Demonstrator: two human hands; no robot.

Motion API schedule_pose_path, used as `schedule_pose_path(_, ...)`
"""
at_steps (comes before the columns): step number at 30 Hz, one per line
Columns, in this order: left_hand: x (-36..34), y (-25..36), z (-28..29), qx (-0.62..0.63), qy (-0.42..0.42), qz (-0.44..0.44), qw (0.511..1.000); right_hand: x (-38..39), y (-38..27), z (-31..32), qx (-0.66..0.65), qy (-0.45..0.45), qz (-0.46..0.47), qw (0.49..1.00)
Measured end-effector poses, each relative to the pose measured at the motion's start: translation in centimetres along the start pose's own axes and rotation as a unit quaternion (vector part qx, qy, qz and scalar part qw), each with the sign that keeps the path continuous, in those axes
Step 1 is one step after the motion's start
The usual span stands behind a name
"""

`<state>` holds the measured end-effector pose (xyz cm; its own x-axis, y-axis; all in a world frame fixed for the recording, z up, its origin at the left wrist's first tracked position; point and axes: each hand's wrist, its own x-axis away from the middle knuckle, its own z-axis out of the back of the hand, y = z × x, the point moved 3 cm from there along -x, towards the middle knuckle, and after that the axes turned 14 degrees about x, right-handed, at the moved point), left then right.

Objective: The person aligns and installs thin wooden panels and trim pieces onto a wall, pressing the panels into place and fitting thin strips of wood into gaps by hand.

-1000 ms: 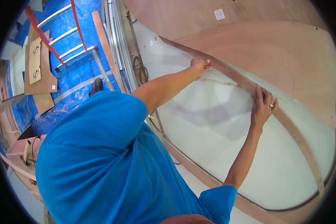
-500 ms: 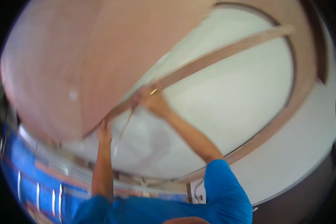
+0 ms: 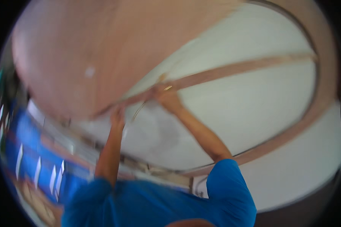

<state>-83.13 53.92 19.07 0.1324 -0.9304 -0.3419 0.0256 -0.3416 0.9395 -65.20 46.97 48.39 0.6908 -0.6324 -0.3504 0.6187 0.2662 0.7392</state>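
Note:
A long, narrow wooden strip [image 3: 223, 73] runs slantwise across a white panel [image 3: 231, 109]. My right hand [image 3: 166, 97], blurred, is closed around the strip near its middle, and a gold-coloured band shows on that hand. Farther left, my left hand [image 3: 118, 116] pinches the strip's lower end, beside the edge of a big reddish-brown sheet [image 3: 98, 45]. The sheet covers part of the strip's upper side. A thin yellowish cord or sliver [image 3: 139, 111] hangs below my right hand; blur hides what it is.
A brown wooden border [image 3: 291, 130] curves around the white panel's right side. Beyond it lies a pale surface [image 3: 291, 178]. At the lower left are blue material [image 3: 45, 159] with white bars and blurred clutter.
The whole view has turned and shifted, so the strip now lies flatter. Both hands stay on the strip and appear slightly farther right and higher.

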Motion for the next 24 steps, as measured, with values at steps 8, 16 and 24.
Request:
schedule_pose_path(8, -5.2, -6.6, 2.0, 0.662, 0.17, 0.195, 0.703, -5.3, -1.8, -1.8, -0.058, 0.119, 0.061, 0.989)
schedule_pose_path(16, -4.2, -1.9, -0.8, 0.715, 0.31, 0.229, 0.583, -2.0, 7.2, 4.6, 0.113, 0.124, 0.03, 0.985)
schedule_pose_path(24, -4.9, -4.3, 2.9, 0.719, 0.374, 0.227, 0.54, -7.9, 3.1, 2.2, 0.054, 0.159, 0.096, 0.981)
